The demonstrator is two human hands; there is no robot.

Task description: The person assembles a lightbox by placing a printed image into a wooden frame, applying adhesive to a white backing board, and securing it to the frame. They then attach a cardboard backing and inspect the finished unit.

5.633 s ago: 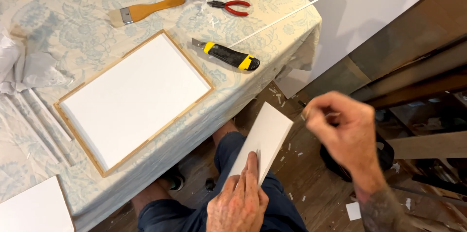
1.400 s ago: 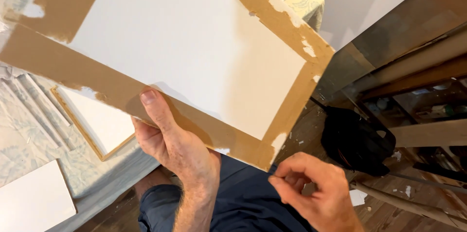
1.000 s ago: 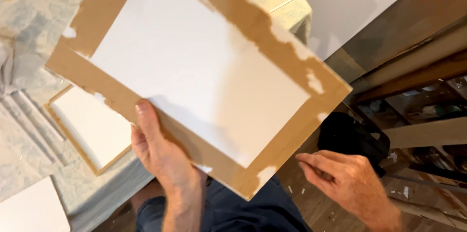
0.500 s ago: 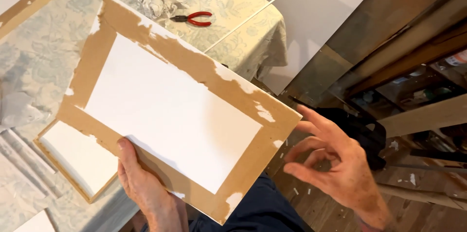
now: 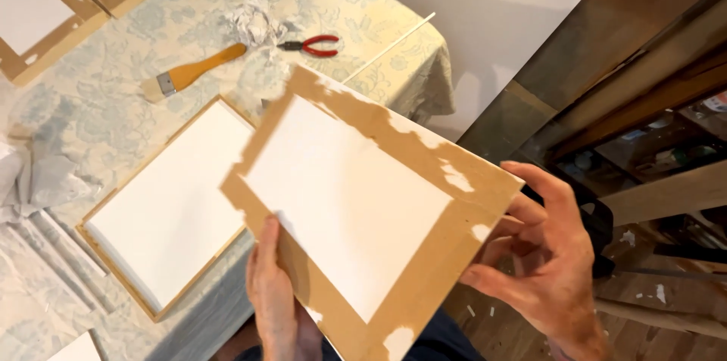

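Hands are both working one thing: a brown backing board (image 5: 356, 209) with a white sheet glued to its middle, tilted up off the tabletop (image 5: 363, 5) and hanging out past its near edge, likely so the face is readable from above. Left hand (image 5: 276, 296) is gripping the board's lower edge, thumb lying flat on the brown border, fingers hidden underneath. Right hand (image 5: 541, 255) is bracing the far right corner, fingers spread and half curled, palm facing in, not clamped. Wood-framed white panel (image 5: 170, 206) is lying flat on the floral cloth just behind the board. Paintbrush (image 5: 193, 71), red pliers (image 5: 312, 45) and crumpled paper (image 5: 254, 21) are sitting further back.
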